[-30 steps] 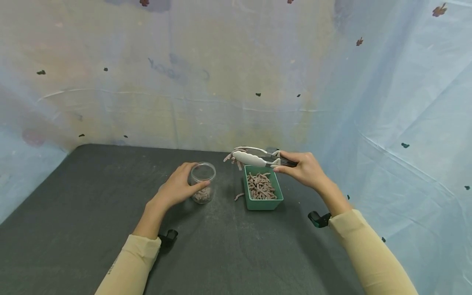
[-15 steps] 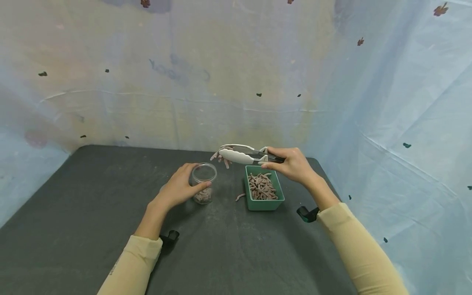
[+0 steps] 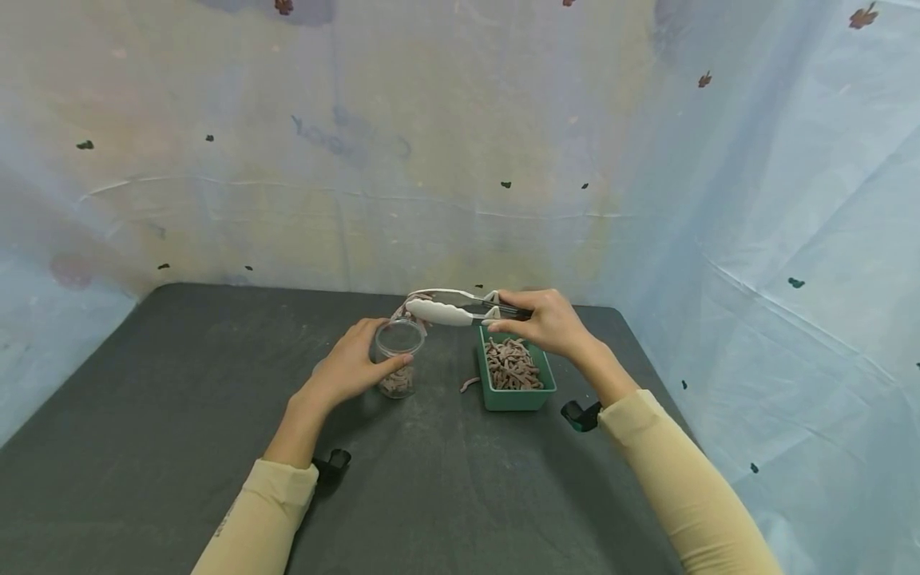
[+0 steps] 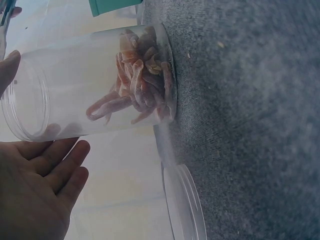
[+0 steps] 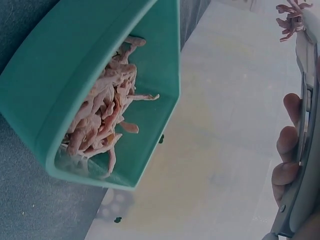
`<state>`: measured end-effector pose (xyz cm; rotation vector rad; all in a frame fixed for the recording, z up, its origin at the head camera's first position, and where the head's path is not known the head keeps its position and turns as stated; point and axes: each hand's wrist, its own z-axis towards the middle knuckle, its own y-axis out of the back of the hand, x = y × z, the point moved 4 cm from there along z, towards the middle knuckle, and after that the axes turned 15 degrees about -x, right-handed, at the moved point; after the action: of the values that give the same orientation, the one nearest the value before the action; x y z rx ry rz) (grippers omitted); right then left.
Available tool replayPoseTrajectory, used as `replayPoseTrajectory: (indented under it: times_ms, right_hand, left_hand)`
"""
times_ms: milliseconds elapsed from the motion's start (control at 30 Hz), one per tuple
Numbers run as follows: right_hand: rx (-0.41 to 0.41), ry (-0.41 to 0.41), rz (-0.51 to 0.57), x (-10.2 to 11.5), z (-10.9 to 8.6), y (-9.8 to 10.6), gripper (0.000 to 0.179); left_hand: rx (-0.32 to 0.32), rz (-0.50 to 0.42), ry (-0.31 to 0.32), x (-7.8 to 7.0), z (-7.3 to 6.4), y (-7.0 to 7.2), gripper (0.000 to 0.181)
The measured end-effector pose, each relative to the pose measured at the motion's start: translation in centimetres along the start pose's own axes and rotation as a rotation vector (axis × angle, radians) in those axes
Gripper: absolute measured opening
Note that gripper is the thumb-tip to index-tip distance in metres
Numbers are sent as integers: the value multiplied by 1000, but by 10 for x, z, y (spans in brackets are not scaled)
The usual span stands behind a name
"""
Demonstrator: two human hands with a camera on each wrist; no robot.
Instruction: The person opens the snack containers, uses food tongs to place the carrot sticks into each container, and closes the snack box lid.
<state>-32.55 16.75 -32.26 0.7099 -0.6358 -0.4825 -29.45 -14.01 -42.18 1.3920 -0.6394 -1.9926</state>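
Observation:
My left hand (image 3: 350,359) grips a clear plastic jar (image 4: 75,85) near its rim, thumb on one side and fingers on the other. Pinkish-brown strips (image 4: 140,75) of what looks like dried meat lie in the jar's bottom. In my right hand (image 3: 549,321) is a pair of tongs (image 3: 440,312) with white scalloped tips. The tongs pinch a small bunch of strips (image 5: 292,20), whose ends hang over the jar's mouth in the head view. Right of the jar, a green rectangular tub (image 3: 519,401) holds a heap of similar strips (image 3: 512,363).
One loose strip (image 3: 469,384) lies on the dark table (image 3: 446,487) between jar and tub. A round clear lid (image 4: 185,200) stands by the jar in the left wrist view. A pale patterned sheet (image 3: 402,224) hangs behind the table.
My right hand has moved left with the tongs and their strips, from above the tub to the jar's mouth. The left hand and the jar have stayed in place.

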Motion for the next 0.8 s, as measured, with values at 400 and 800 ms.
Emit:
replayPoseTrajectory:
  times_ms: [400, 800]
  right_hand:
    - [65, -15, -93, 4, 8, -18, 65]
    - [110, -18, -155, 10, 9, -29, 64]
  left_hand:
    - [-2, 12, -6, 2, 0, -1, 96]
    - [3, 21, 2, 2, 0, -1, 100]
